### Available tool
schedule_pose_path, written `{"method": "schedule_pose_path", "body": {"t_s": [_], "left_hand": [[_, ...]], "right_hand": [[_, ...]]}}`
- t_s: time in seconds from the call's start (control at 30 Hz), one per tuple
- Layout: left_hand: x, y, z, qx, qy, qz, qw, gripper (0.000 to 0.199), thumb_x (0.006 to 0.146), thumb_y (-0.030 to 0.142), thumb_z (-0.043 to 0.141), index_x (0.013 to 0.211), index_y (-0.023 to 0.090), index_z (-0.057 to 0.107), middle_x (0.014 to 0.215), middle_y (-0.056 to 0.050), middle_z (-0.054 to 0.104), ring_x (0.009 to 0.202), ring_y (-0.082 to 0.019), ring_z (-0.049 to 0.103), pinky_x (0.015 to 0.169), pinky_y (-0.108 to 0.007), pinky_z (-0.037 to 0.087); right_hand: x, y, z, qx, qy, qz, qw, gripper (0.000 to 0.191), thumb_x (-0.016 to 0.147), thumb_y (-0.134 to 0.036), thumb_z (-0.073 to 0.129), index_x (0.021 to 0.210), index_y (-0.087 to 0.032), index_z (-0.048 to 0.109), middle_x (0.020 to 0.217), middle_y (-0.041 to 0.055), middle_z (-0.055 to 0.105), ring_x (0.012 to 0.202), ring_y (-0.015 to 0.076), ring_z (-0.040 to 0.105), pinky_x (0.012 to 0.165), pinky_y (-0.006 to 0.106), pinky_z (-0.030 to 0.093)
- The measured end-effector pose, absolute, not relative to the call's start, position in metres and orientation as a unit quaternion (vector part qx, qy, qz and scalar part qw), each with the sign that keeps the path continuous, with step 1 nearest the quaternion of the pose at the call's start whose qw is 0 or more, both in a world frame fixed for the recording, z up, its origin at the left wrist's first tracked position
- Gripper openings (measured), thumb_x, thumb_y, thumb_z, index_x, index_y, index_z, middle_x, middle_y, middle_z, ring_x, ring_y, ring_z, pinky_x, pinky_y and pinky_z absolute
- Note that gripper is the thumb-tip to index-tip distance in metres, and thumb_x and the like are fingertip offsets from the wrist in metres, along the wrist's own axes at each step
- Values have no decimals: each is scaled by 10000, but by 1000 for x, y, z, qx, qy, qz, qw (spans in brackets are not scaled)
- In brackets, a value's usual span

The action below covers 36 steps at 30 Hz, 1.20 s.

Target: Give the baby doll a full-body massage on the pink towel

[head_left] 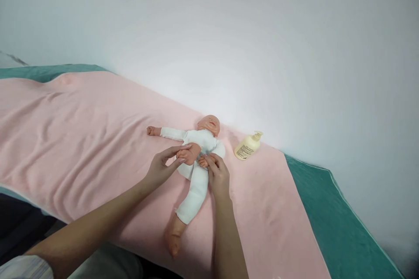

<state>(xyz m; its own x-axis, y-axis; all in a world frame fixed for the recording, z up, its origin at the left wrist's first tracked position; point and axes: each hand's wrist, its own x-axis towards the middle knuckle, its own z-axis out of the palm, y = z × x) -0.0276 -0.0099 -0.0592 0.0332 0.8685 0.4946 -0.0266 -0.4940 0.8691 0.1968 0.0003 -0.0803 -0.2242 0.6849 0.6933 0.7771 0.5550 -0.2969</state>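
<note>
A baby doll (198, 189) with a white cloth body lies on its back on a pink blanket (262, 209), its head away from me. My left hand (164, 165) grips one of the doll's feet (189, 154) between thumb and fingers, with that leg bent up over the belly. My right hand (218, 173) pinches the doll's hand (203, 161) close beside that foot. The doll's other arm stretches out to the left, and its other leg points down toward me.
A pale yellow pump bottle (248, 146) leans on the blanket to the right of the doll. Green cloth (337, 209) shows at the right and far left beyond the blanket. A white wall (229, 43) rises along the back edge.
</note>
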Motion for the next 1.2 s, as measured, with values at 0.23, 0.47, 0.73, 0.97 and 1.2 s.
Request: {"method": "schedule_pose_path", "body": {"t_s": [0.23,0.47,0.73,0.97,1.2], "left_hand": [[-35,-25,-62,639,342,591,353,337,856,333,648,1157,182,650,1235,-99,644,1173,-264,588,1006,-408,484],[-50,-61,-71,729,292,575,229,322,862,256,639,1181,208,626,1133,-82,700,1062,-231,659,913,-334,550],[-86,-103,-97,829,216,498,135,444,910,206,553,1349,239,495,1181,-87,676,1154,-234,605,962,-365,521],[-100,-121,-127,860,213,447,124,490,887,149,569,1355,250,468,1208,-66,665,1147,-215,609,1008,-386,490],[-103,-127,-137,864,243,424,121,556,885,163,567,1404,301,423,1215,-24,663,1148,-225,608,972,-353,524]], "right_hand": [[200,0,-82,-468,-727,21,502,322,918,-226,470,1188,-259,643,1201,88,573,1100,198,565,911,353,502],[213,0,-74,-552,-435,126,701,466,829,-404,602,1237,-190,535,1188,93,599,777,128,597,701,274,509],[268,14,-99,-568,-211,256,753,505,741,-585,647,988,-151,569,695,-12,566,593,120,569,529,237,495],[274,15,-105,-552,-212,275,758,421,753,-591,633,883,-197,561,712,-13,548,629,125,571,525,251,514],[273,16,-103,-554,-213,271,758,387,760,-558,629,879,-198,556,730,2,556,648,138,579,575,275,529]]}}
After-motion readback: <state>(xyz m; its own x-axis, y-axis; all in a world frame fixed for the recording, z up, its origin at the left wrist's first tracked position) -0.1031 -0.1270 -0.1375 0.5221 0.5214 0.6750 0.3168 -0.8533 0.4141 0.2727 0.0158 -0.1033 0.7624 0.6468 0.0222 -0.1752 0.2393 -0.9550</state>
